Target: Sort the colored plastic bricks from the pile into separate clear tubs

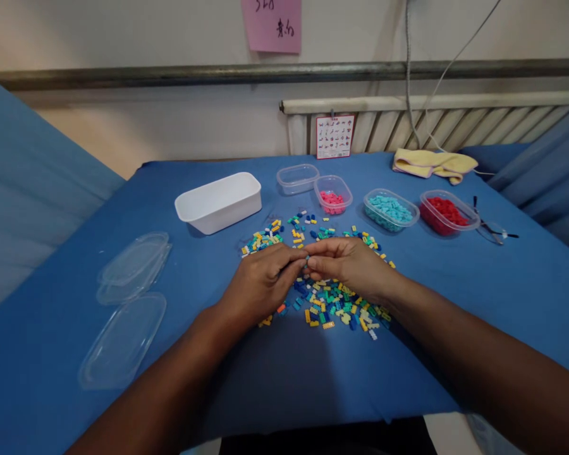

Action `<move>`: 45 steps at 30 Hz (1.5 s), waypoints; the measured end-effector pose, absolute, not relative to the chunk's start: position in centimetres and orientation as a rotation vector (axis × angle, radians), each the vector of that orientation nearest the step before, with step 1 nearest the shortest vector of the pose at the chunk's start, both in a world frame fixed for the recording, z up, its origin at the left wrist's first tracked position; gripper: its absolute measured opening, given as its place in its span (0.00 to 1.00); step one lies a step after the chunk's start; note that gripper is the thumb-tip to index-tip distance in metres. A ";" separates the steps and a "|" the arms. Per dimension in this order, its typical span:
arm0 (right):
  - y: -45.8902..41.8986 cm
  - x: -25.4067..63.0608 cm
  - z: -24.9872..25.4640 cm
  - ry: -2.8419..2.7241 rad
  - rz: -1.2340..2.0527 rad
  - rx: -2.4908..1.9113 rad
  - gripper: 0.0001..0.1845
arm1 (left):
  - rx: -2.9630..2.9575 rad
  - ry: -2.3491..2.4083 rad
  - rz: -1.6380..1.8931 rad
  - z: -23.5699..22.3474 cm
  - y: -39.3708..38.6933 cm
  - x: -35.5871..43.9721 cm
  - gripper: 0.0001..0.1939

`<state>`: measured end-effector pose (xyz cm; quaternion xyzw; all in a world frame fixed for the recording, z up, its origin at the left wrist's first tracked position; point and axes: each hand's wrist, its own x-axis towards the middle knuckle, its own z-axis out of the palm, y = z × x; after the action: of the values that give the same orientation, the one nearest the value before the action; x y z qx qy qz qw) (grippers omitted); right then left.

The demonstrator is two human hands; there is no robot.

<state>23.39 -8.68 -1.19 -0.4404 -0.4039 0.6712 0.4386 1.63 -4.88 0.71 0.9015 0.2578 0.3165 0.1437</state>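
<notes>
Both hands meet over a loose spread of small toy bricks [334, 294] in yellow, green, blue, white and orange. My left hand [265, 275] is closed, its thumb and fingers pinched together at the tips. Against those tips, my right hand [348, 265] pinches too. A tiny light-blue brick [307, 259] shows between the fingertips of the two hands, mostly covered by them. Part of the brick spread lies hidden under my hands.
Behind the bricks stand a white bin [220, 205], a clear tub [298, 180], and tubs of pink pieces [332, 201], light-blue pieces [389, 208] and red pieces [446, 212]. Clear lids [123, 341] lie left. Glasses [493, 230] and a yellow cloth [434, 164] lie right.
</notes>
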 end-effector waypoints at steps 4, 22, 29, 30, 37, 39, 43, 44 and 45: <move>-8.5 23.4 -1.4 -1.020 1.654 -1.124 0.17 | 2.606 0.666 0.877 0.7 -4.9 1.6 0.10; -7.8 27.3 -0.5 -1.464 0.883 -1.379 0.13 | 2.593 0.621 0.827 0.9 -4.9 1.3 0.15; -7.3 37.7 0.9 -1.604 -0.244 -1.773 0.17 | 2.604 0.688 0.912 1.0 -4.5 1.0 0.12; -7.2 38.6 0.7 -1.603 -0.304 -1.808 0.17 | 2.618 0.671 0.913 1.0 -4.6 1.1 0.12; -6.8 40.0 -0.8 -1.669 -0.356 -1.922 0.19 | 2.661 0.603 0.925 1.0 -4.5 1.1 0.12; -6.7 40.0 -0.9 -1.671 -0.362 -1.928 0.20 | 2.658 0.614 0.923 1.0 -4.5 1.0 0.12; -6.9 40.1 -0.7 -1.668 -0.372 -1.946 0.20 | 2.658 0.642 0.922 1.0 -4.4 0.9 0.12; -7.0 40.1 -0.6 -1.673 -0.375 -1.960 0.20 | 2.655 0.657 0.923 1.0 -4.4 0.8 0.12; -7.0 40.0 -0.5 -1.682 -0.379 -1.979 0.20 | 2.653 0.674 0.922 1.1 -4.3 0.7 0.12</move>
<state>40.02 -7.01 -0.53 -0.7288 -0.6196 -0.1397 0.2557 0.73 -4.34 1.07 0.9111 0.2316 0.3167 0.1264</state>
